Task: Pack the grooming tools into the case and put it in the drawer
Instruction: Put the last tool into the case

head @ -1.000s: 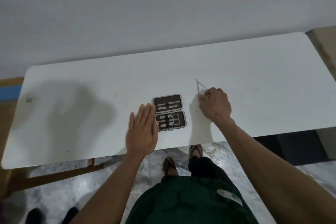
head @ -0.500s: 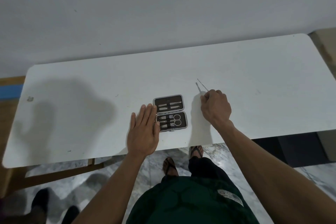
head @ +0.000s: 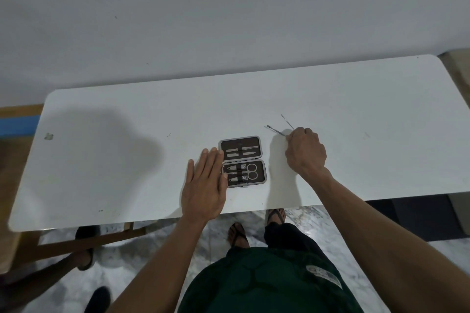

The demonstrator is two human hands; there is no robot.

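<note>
- The case [head: 243, 161] lies open and flat on the white desk [head: 127, 160], near its front edge.
- Scissors [head: 251, 171] and small tools sit strapped in the nearer half; slim tools sit in the farther half.
- The left hand [head: 204, 185] lies flat, fingers straight, grip released, touching the case's left edge.
- The right hand [head: 306, 151], to the right of the case, has its grip clenched around two thin metal picks [head: 276, 130] whose tips fan out past the fingers.

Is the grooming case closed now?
No, the grooming case lies open flat on the table, with the small scissors and other tools visible in its two halves.
</note>
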